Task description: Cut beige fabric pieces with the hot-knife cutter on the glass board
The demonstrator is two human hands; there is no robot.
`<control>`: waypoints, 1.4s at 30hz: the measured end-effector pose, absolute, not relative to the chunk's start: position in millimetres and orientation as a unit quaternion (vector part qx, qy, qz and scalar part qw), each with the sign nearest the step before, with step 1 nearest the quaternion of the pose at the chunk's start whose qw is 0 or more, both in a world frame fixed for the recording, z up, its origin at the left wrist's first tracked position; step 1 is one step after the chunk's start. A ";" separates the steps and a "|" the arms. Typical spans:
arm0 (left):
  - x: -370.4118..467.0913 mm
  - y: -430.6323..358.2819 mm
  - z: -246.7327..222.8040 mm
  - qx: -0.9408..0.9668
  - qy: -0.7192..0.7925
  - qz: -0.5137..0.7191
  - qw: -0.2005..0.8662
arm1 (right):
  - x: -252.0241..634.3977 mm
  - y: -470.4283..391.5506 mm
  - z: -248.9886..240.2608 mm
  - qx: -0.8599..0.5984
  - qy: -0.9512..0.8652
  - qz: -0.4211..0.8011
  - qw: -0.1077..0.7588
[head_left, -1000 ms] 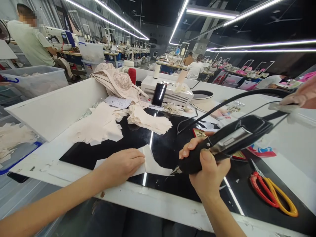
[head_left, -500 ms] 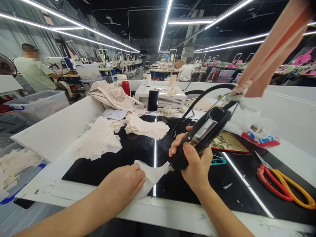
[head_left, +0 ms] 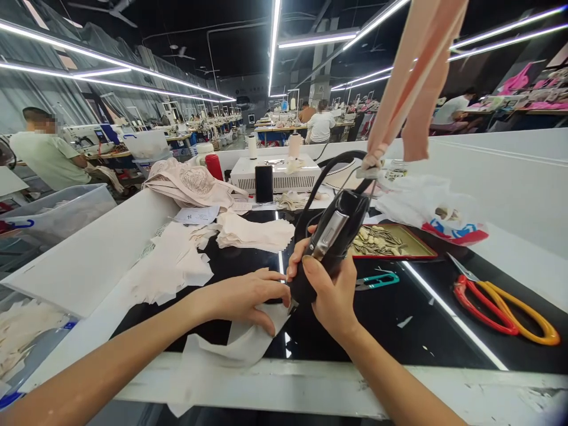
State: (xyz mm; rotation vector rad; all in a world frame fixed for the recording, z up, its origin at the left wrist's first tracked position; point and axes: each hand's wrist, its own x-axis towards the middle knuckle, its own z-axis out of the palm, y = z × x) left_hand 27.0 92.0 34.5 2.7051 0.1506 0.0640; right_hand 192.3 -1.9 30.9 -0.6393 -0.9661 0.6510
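Black cutting tool [head_left: 336, 220] meets pale fabric [head_left: 217, 353] at lower centre

The fabric lies beneath the left grip [head_left: 245, 297], reaches right to the tool's tip, and drapes over the front edge of the bench [head_left: 322, 384] at lower left of centre. The left grip is partly open, thumb and forefinger spread apart; whether it presses the fabric I cannot tell. The right grip [head_left: 332, 291], just right of centre, is wrapped around the tool's body. Teal snips [head_left: 382, 280] lie to its right, and stacked fabric pieces [head_left: 255, 231] lie at mid-frame.
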 end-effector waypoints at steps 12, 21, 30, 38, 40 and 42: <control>24.1 96.3 30.0 0.986 0.029 0.020 0.161 | 185.3 4.2 28.3 -0.335 -0.439 0.291 0.781; 21.3 96.0 26.5 0.994 0.028 0.021 0.108 | 174.4 11.4 22.5 -0.346 -0.451 0.301 0.766; 23.4 97.3 29.3 0.983 0.033 0.008 0.180 | 183.1 5.4 30.0 -0.317 -0.442 0.289 0.788; 25.5 96.8 36.9 0.979 0.041 -0.023 0.200 | 187.3 2.8 27.8 -0.313 -0.445 0.291 0.787; 26.1 97.4 37.8 0.980 0.032 -0.026 0.193 | 186.7 2.5 28.4 -0.317 -0.442 0.288 0.788; 26.9 97.9 38.4 0.981 0.028 -0.028 0.188 | 186.5 2.4 29.2 -0.324 -0.434 0.282 0.792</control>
